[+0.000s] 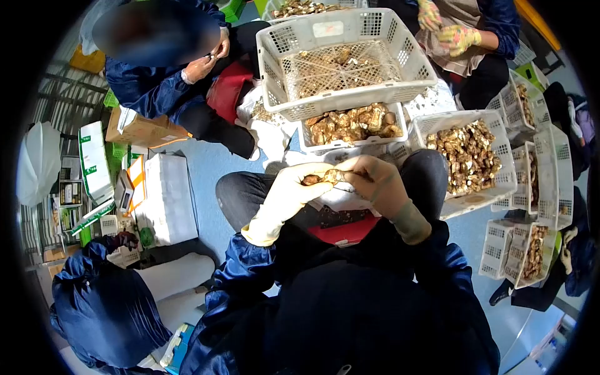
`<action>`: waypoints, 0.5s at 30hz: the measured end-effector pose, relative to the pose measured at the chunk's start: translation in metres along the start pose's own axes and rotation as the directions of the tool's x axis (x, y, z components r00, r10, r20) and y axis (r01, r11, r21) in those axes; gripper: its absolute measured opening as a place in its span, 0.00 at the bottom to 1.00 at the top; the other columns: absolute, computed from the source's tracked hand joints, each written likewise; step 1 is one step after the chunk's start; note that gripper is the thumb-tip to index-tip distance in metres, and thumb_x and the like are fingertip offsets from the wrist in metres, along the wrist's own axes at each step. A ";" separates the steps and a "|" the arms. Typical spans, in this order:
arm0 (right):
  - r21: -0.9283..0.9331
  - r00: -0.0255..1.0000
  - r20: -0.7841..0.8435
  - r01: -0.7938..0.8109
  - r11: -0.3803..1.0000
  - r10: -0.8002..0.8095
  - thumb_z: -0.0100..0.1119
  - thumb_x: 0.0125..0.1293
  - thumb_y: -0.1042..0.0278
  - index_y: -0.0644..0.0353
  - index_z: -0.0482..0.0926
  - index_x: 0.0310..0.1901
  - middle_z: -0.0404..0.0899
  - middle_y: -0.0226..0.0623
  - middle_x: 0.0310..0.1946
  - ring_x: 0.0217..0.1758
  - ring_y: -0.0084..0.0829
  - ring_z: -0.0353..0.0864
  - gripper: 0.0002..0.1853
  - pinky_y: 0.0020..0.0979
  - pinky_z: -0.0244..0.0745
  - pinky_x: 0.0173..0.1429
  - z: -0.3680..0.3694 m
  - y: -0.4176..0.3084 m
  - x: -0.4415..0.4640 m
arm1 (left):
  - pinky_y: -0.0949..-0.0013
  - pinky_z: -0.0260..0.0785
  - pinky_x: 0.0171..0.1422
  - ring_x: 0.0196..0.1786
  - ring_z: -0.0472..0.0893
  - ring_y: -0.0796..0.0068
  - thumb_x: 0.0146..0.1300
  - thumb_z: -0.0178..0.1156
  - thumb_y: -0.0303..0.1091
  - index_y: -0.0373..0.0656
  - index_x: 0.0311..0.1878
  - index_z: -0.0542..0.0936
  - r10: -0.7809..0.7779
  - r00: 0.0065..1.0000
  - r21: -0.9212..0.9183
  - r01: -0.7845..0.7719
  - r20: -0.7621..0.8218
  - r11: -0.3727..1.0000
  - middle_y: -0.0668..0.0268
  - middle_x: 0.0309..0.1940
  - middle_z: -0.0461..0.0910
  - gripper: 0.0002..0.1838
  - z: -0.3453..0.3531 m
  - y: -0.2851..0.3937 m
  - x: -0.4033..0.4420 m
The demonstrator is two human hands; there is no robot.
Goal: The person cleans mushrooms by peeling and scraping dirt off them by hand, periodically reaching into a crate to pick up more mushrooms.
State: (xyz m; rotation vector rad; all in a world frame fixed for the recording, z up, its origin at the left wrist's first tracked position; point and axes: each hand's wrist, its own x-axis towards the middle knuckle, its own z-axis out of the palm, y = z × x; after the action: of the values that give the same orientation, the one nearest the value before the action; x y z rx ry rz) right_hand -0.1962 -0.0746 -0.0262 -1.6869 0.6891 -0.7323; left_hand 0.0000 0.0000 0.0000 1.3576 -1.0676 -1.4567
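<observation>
A brown and cream mushroom-like piece is held between my two gloved hands, above my lap. My left hand, in a pale glove, has its fingers closed on the piece's left end. On the other side my right hand, also gloved and partly in shadow, grips the right end; its fingertips are partly hidden. Just beyond my hands stands a white crate of similar brown pieces. A larger crate to the right is heaped with them. Above the nearer crate sits a big white crate with small scraps inside.
A person sits at the upper left, another person at the upper right with patterned gloves. Someone bends over at the lower left. More crates stand along the right. White foam boxes stand left.
</observation>
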 end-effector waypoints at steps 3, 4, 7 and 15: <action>-0.062 0.992 -0.011 0.122 0.991 -0.123 0.61 0.61 0.76 0.62 0.80 0.42 0.79 0.31 0.34 0.34 0.17 0.73 0.08 0.22 0.70 0.38 0.016 -0.003 -0.024 | 0.79 0.70 0.44 0.38 0.76 0.84 0.59 0.64 0.27 0.36 0.52 0.79 -0.038 0.998 0.049 0.040 -0.054 0.998 0.69 0.39 0.82 0.17 0.011 -0.005 -0.024; -0.157 0.982 -0.019 0.185 0.970 -0.190 0.61 0.60 0.76 0.63 0.79 0.39 0.78 0.31 0.34 0.34 0.16 0.73 0.06 0.22 0.70 0.38 0.016 -0.005 -0.016 | 0.79 0.70 0.46 0.39 0.77 0.84 0.59 0.64 0.26 0.35 0.51 0.79 -0.035 0.995 0.094 0.043 -0.089 0.995 0.68 0.39 0.82 0.16 0.012 -0.002 -0.018; -0.087 0.999 -0.011 -0.040 0.995 0.039 0.65 0.58 0.74 0.63 0.78 0.38 0.78 0.35 0.31 0.32 0.23 0.75 0.07 0.26 0.71 0.38 0.010 -0.010 0.002 | 0.79 0.70 0.46 0.39 0.77 0.84 0.58 0.65 0.26 0.34 0.51 0.80 0.012 0.997 0.125 -0.003 -0.073 0.992 0.68 0.40 0.82 0.17 0.000 -0.005 -0.005; -0.021 0.994 0.084 0.076 0.997 -0.074 0.64 0.58 0.75 0.61 0.79 0.41 0.80 0.34 0.33 0.32 0.23 0.77 0.09 0.26 0.72 0.39 0.002 0.001 0.000 | 0.78 0.70 0.45 0.39 0.78 0.82 0.59 0.64 0.28 0.35 0.51 0.80 -0.144 0.977 -0.126 0.164 0.156 0.978 0.68 0.38 0.82 0.16 -0.015 -0.010 0.001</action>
State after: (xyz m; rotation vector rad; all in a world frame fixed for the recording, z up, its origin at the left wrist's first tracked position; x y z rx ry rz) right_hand -0.1950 -0.0741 -0.0275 -1.7628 0.5808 -0.7051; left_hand 0.0150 0.0016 -0.0108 1.2728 -0.9492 -1.7351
